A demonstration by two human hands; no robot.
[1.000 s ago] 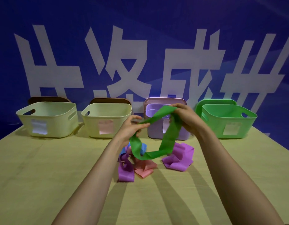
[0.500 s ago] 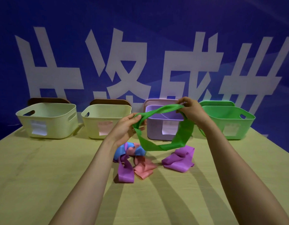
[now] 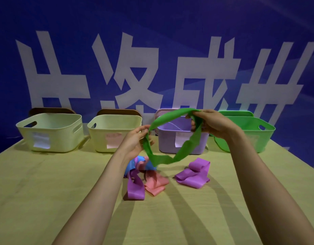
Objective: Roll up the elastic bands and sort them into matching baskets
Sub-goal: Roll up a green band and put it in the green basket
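A green elastic band hangs as an open loop in the air between my hands. My left hand pinches its left side and my right hand grips its top right. Below on the table lie a purple band, a second purple band, a pink band and a blue band, partly tangled. Along the back stand two pale yellow baskets, a purple basket and a green basket.
A blue wall with large white characters rises right behind the baskets. Each basket front carries a paper label. Lids or boards lean behind the baskets. The wooden table stretches toward me on both sides of the band pile.
My hands have moved apart and lifted the green band, so its loop has opened wider and risen off the pile.
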